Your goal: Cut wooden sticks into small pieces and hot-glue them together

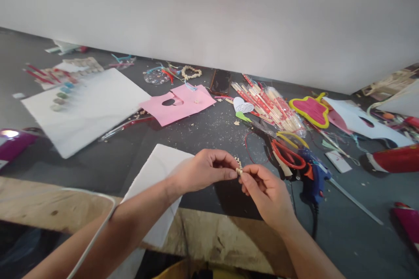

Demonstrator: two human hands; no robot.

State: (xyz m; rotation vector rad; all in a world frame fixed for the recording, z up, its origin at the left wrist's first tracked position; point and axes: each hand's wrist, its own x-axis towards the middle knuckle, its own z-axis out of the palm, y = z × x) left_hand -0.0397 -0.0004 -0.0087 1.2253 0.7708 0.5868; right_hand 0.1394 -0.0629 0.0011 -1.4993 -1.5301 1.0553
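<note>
Pinch the pale beads (239, 169) in narrow finger grips of left hand (207, 169) and right hand (270, 196); press lightly and avoid twisting.

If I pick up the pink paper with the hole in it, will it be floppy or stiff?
The pink paper will probably feel light and a bit floppy, since it looks like a thin sheet. It may bend or tear most easily around the dark hole cut in it. The little beige bit on top might slide off if you tilt it.
</note>
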